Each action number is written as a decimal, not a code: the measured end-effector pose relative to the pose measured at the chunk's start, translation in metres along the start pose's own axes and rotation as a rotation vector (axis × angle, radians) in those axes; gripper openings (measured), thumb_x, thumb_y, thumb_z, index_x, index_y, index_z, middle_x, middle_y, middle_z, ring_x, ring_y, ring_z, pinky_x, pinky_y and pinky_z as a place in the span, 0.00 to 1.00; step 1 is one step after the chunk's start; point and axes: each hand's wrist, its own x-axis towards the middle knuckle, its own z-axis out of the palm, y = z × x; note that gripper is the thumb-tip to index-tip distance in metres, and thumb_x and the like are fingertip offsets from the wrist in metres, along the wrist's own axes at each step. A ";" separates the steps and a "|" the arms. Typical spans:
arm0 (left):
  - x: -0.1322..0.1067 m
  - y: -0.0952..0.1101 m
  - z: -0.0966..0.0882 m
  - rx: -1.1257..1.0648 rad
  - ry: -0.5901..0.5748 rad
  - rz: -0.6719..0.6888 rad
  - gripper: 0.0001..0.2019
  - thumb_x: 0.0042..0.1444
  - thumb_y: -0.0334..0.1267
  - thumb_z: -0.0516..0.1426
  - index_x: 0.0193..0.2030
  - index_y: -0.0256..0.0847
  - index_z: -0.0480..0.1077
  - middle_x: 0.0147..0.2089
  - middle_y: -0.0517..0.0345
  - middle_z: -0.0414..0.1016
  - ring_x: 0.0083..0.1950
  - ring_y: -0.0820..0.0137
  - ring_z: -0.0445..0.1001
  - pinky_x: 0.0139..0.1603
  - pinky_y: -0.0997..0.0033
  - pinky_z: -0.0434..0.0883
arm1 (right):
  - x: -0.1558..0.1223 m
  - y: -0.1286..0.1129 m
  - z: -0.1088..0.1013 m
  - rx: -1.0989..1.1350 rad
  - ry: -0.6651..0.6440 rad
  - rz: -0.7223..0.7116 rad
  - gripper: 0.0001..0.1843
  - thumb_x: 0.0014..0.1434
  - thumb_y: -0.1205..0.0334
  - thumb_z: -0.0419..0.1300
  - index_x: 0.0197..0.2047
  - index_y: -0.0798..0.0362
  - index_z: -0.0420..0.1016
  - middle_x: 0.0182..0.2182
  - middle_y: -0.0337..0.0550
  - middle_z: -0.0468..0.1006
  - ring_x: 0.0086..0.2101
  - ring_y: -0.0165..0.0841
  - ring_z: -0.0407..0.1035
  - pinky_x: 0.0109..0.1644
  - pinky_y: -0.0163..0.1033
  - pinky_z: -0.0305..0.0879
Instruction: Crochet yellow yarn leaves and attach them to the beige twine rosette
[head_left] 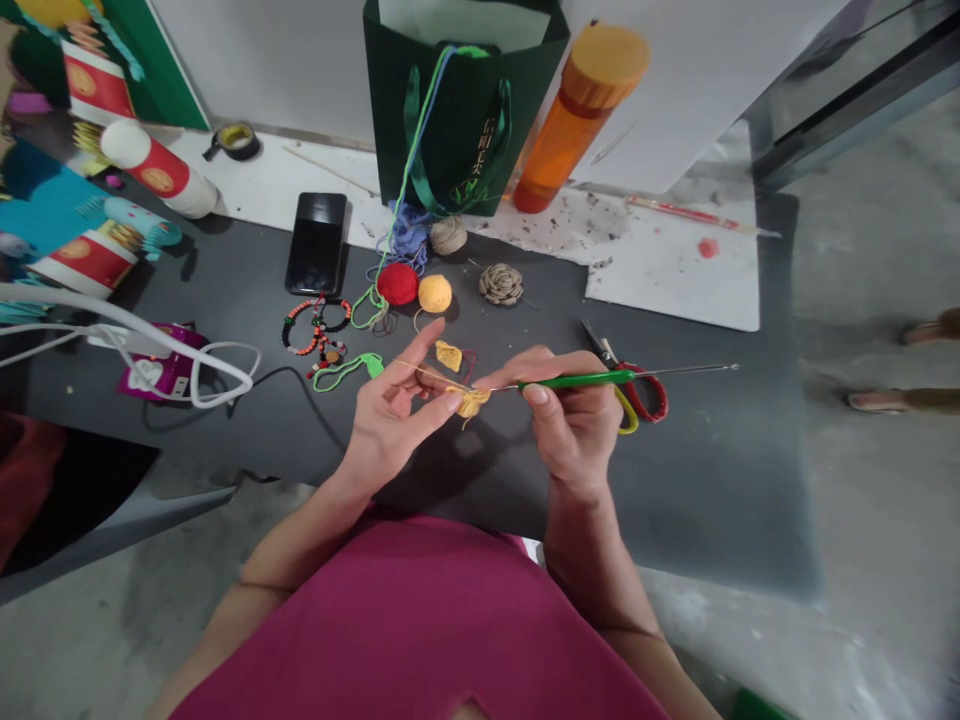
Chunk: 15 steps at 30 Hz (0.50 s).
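My right hand (576,420) grips a crochet hook (585,379) by its green handle; one metal end points right, the other reaches into the yellow crochet piece (471,402). Between thumb and fingers, my left hand (390,410) pinches that piece, its forefinger raised with yellow yarn running over it. Just beyond my fingers lies a second small yellow crochet piece (448,356). A yellow yarn ball (435,294) rests behind it, beside a red yarn ball (397,284). Scissors (637,390) with red and yellow handles lie right of my right hand, partly hidden by it.
Farther back stand a dark green paper bag (465,120) and an orange bottle (577,120). A phone (316,243), beaded bracelets (307,325) and a grey crocheted flower (501,285) lie on the dark table. White cables (217,360) cross the left side.
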 end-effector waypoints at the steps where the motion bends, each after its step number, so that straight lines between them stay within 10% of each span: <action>1: -0.001 0.001 0.001 0.025 0.014 0.013 0.30 0.50 0.36 0.71 0.61 0.46 0.76 0.32 0.61 0.80 0.35 0.72 0.77 0.44 0.70 0.74 | 0.000 -0.001 0.000 -0.031 -0.006 -0.013 0.04 0.69 0.56 0.60 0.42 0.44 0.72 0.31 0.39 0.86 0.34 0.37 0.80 0.39 0.47 0.77; 15: -0.011 -0.007 0.007 0.329 0.204 0.266 0.31 0.51 0.33 0.71 0.63 0.52 0.74 0.34 0.63 0.81 0.37 0.69 0.75 0.55 0.64 0.71 | -0.016 -0.007 0.012 -0.369 0.017 -0.198 0.15 0.65 0.70 0.63 0.51 0.41 0.79 0.40 0.39 0.88 0.37 0.37 0.79 0.39 0.46 0.77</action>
